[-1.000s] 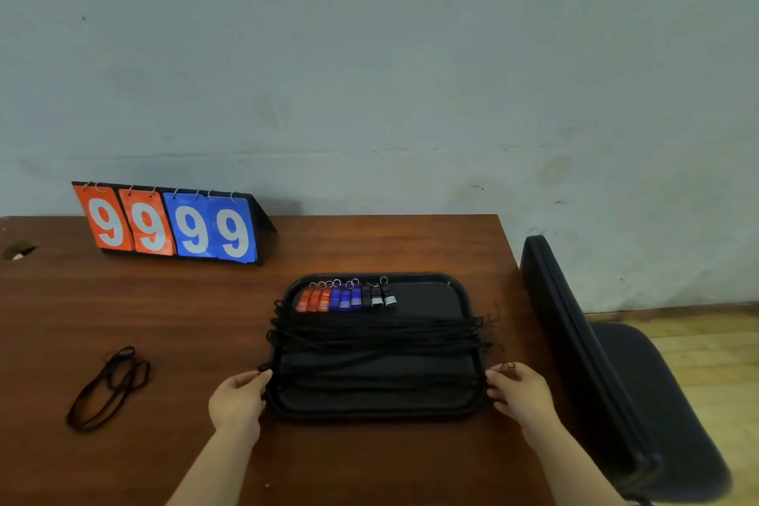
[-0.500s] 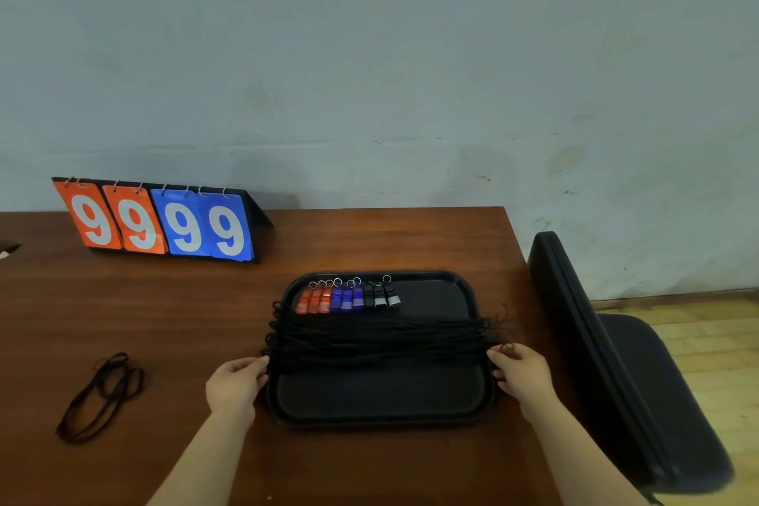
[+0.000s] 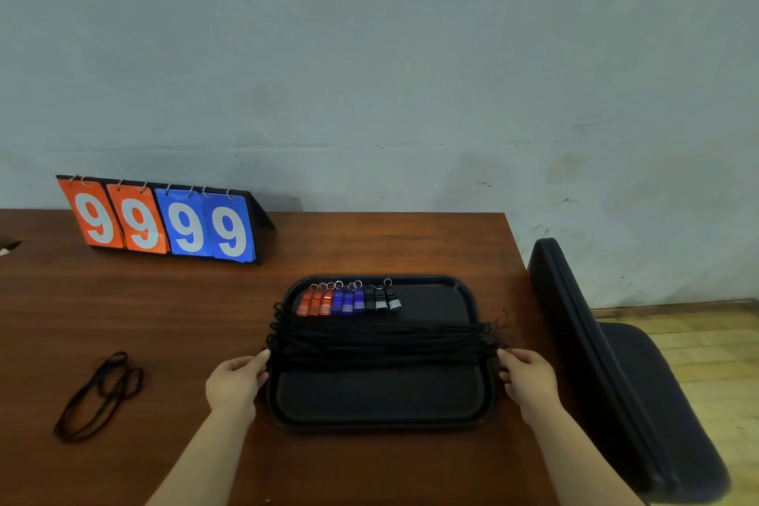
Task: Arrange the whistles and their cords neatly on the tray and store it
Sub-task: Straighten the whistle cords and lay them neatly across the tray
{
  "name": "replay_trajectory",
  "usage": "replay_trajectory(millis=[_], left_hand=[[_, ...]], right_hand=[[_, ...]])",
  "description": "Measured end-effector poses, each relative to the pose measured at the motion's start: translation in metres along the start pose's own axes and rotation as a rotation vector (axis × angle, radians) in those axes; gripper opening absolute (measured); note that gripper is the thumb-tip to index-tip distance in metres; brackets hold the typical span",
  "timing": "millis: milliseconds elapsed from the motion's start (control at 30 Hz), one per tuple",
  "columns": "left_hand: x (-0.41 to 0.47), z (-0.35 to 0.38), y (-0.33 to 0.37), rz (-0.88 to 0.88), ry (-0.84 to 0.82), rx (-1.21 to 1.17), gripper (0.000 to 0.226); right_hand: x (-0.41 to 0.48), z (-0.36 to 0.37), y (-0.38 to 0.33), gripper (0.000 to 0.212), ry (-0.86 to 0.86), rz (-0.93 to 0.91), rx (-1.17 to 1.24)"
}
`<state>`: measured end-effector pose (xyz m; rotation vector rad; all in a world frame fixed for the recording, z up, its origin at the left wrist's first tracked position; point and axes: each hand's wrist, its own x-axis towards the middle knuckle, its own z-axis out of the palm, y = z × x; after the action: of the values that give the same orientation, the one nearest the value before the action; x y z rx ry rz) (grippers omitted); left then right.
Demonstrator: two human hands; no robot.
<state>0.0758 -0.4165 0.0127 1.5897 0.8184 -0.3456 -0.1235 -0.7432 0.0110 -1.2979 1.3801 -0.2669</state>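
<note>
Nine small plastic whistles (image 3: 349, 300), three orange, three blue and three black, each with a metal ring at its far end. They lie side by side, touching, in one row along the far left part of the tray, grouped by colour; judged to be already in order.

One black rectangular plastic tray with rounded corners (image 3: 378, 398), flat on the brown wooden worktop (image 3: 164, 320), near its right edge. The near half of its floor is bare.

One bundle of thin black cords (image 3: 382, 343), drawn out left to right across the middle of the tray, just near of the whistles. The ends overhang both side rims, and the right end is frayed and loose. The strands run roughly parallel, likely gathered into a band so they stay untangled.

Left hand (image 3: 236, 380): at the left rim, fingertips against the left end of the cords. Whether it pinches strands or only presses them cannot be told.

Right hand (image 3: 527, 378): at the right rim, fingertips against the right end of the cords; grip likewise cannot be told. The two hands stand well apart, one at each end, judged to be squaring up the bundle.

Status: arranging nearly complete, storing not yet done.

Other items: one orange-and-blue flip scoreboard reading 9999 (image 3: 164, 224), far left on the worktop; one loose black looped strap (image 3: 102, 394), near left; one black padded chair (image 3: 616, 382), right of the worktop.
</note>
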Motion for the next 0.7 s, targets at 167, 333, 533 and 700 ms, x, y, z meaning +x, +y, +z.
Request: replay_trajectory(millis=[167,333,533,700], left_hand=[[-0.009,-0.007,0.000,0.020,0.006,-0.003,0.029],[-0.018,-0.018,0.002,0.018,0.018,-0.066,0.028],[-0.026,-0.027,-0.001,0.056,-0.059,-0.013,0.012],[-0.030,-0.045,-0.005,0.082,-0.073,0.040,0.007]], right_hand=[[-0.009,-0.006,-0.001,0.024,0.091,-0.059,0.009],[-0.021,-0.007,-0.002,0.021,0.060,-0.112,-0.027],[-0.039,0.003,-0.007,0.012,-0.023,-0.190,-0.076],[-0.062,0.027,-0.016,0.008,-0.112,-0.285,-0.180]])
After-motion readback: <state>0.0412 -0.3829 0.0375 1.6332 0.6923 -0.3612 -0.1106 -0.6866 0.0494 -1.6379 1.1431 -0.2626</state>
